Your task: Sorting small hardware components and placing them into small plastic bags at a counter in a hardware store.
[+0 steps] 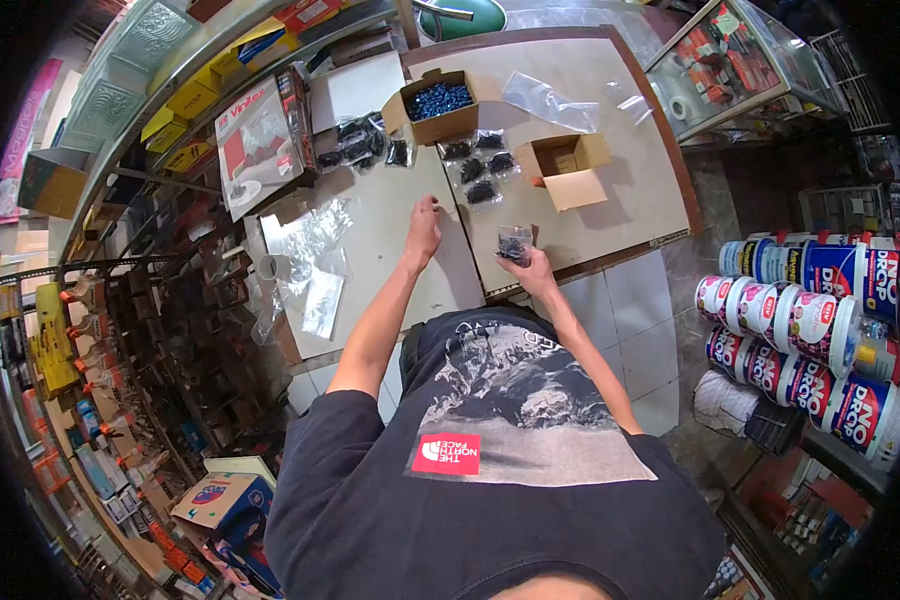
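Note:
My right hand [529, 268] grips a small clear plastic bag of dark pieces [514, 246] over the near edge of the right tabletop. My left hand [424, 229] hovers over or rests on the left tabletop, fingers curled; whether it holds anything I cannot tell. Ahead, several similar filled bags [481, 192] lie beside the seam between the tabletops. An open cardboard box [448, 126] holds many small metallic blue pieces. To its left more bags of dark pieces [360, 139] are piled. Another open cardboard box [579, 189] stands at the right, its visible inside showing bare cardboard.
Clear plastic bags [322, 217] and a white packet [322, 303] lie on the left, near a large printed box [259, 142]. A flat clear bag [547, 97] lies at the back. Shelves flank the left; paint buckets [817, 315] are stacked right, below a glass case [720, 67].

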Tool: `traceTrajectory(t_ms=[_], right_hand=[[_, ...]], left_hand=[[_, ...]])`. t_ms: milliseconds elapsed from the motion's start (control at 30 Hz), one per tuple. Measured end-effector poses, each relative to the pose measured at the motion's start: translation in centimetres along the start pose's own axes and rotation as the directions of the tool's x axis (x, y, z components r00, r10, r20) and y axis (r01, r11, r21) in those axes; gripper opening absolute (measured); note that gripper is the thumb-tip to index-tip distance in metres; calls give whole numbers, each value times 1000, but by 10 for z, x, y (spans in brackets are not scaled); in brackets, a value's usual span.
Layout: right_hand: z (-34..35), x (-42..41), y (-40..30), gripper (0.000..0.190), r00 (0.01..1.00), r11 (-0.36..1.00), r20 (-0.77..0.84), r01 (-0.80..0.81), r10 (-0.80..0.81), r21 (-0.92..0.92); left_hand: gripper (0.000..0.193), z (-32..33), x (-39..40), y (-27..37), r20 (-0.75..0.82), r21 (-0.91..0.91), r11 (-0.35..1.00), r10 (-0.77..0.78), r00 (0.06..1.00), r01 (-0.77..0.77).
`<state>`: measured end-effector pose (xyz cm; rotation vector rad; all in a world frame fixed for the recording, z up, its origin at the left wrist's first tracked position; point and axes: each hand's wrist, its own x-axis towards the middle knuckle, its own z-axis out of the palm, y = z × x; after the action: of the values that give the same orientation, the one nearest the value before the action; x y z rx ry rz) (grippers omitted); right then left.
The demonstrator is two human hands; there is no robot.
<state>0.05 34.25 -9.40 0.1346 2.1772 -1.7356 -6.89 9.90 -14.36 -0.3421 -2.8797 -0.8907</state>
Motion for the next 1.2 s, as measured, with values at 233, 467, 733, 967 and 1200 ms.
traceTrajectory(t_ms=[233,467,733,967,1200], right_hand=[[42,4,-3,31,995,995,21,95,-94,-20],[62,19,-22,27,990,997,113,79,-81,19],[70,34,-50,27,969,975,106,222,-223,26],[81,37,-91,28,981,863,188,133,-45,-488],[88,41,-46,38,941,892,240,311,-240,-328]], left_hand=[[25,-87,6,87,-26,-595,803,36,999,-44],[26,-122,-1,88,167,-321,895,377,911,-311],[33,-138,-7,83,-113,-455,885,53,992,-99],[29,-94,-45,31,374,-717,495,-322,870,491],[29,-37,-63,14,402,-762,325,-440,803,559]])
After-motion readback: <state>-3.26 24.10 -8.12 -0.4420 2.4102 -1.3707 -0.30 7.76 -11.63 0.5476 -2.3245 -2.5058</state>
